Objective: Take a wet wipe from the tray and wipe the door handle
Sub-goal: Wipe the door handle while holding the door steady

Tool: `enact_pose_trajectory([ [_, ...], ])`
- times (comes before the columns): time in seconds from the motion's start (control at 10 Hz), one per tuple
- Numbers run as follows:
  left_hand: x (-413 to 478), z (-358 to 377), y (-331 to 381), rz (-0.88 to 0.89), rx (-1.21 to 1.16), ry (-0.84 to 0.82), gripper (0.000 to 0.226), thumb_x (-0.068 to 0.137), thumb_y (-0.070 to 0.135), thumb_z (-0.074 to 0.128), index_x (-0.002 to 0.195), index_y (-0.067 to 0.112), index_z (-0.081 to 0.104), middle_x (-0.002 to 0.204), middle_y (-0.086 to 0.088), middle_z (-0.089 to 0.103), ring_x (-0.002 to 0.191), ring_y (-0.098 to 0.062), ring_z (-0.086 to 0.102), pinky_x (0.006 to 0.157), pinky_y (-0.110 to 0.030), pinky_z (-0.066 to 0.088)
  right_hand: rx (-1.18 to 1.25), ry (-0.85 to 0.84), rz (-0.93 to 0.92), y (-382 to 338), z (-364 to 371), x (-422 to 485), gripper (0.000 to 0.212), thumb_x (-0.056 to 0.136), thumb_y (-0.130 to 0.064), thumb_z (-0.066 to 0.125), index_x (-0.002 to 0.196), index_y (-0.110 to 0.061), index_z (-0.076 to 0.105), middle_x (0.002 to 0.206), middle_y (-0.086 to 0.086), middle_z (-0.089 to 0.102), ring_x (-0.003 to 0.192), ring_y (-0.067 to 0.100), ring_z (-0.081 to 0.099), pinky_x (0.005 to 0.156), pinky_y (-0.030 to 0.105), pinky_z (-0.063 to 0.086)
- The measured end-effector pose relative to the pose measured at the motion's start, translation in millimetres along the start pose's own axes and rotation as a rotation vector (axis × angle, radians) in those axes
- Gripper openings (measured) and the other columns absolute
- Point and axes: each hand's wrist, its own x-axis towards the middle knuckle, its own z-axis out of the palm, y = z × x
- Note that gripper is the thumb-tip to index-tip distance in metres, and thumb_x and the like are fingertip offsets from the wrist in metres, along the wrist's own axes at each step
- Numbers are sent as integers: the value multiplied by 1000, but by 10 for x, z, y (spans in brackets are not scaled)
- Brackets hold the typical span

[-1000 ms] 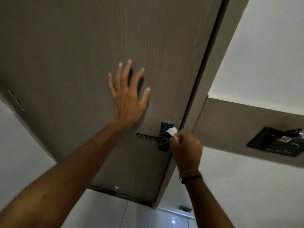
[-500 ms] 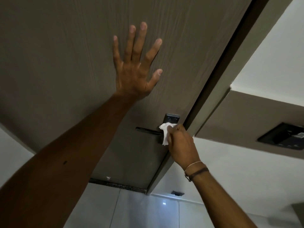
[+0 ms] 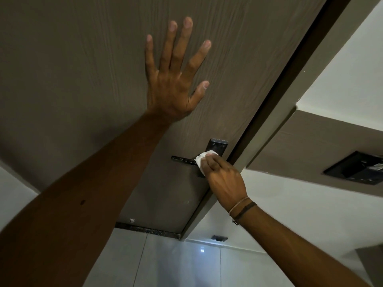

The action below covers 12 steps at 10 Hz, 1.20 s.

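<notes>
A dark lever door handle [image 3: 183, 159] with a black back plate [image 3: 218, 146] sits on the brown wooden door [image 3: 83, 79]. My right hand [image 3: 224, 180] is closed around a white wet wipe [image 3: 202, 160] and presses it against the handle where the lever meets the plate. My left hand [image 3: 176, 79] lies flat on the door above the handle, fingers spread, holding nothing. The black tray [image 3: 356, 171] sits on a brown shelf at the right, with something pale inside it.
The door frame [image 3: 290, 96] runs diagonally to the right of the handle. White walls flank the door. Glossy white floor tiles [image 3: 165, 262] lie below, with a small dark door stop [image 3: 219, 238] by the wall.
The view has tilted, so the door and my left hand appear higher in the frame. My right hand with the wipe has slid slightly along the handle near the plate.
</notes>
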Motion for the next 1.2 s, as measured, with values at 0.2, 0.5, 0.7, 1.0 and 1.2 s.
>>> enact_pose_trajectory([
  [0.2, -12, 9, 9, -11, 2, 5, 85, 101, 68, 45, 174, 42, 10, 178, -9, 17, 173, -17, -10, 138, -60, -8, 474, 209, 225, -3, 118, 30, 46, 87, 4, 64, 131, -11, 67, 139, 5, 65, 128, 29, 60, 103, 41, 51],
  [0.5, 1, -49, 30, -6, 3, -20, 86, 102, 67, 46, 173, 43, 3, 174, -13, 22, 172, -16, -15, 138, -59, -9, 242, 188, 148, -122, 246, -33, 69, 59, -3, 96, 123, 2, 69, 129, 24, 68, 119, 40, 66, 91, 47, 58],
  [0.7, -12, -29, 33, -12, 3, -14, 84, 102, 67, 44, 173, 42, 6, 177, -10, 17, 173, -17, -12, 138, -60, -8, 162, 19, 17, -75, 28, 235, 40, 88, -9, 75, 126, -7, 65, 118, 21, 71, 100, 40, 72, 78, 49, 62],
  [1.0, -12, -3, 24, -12, -22, 13, 81, 102, 66, 40, 174, 41, 12, 179, -8, 17, 174, -19, -5, 138, -62, -4, 358, -65, -52, -413, -86, 693, 31, 104, -34, 47, 127, -21, 63, 101, 7, 75, 84, 28, 73, 78, 39, 60],
  [1.2, -25, -19, 33, -12, -12, -1, 82, 102, 66, 45, 173, 41, 14, 178, -7, 19, 174, -20, -4, 138, -63, -2, 154, 49, -112, -5, -33, 445, 33, 86, -11, 77, 117, -15, 68, 74, 13, 72, 60, 32, 72, 55, 44, 62],
])
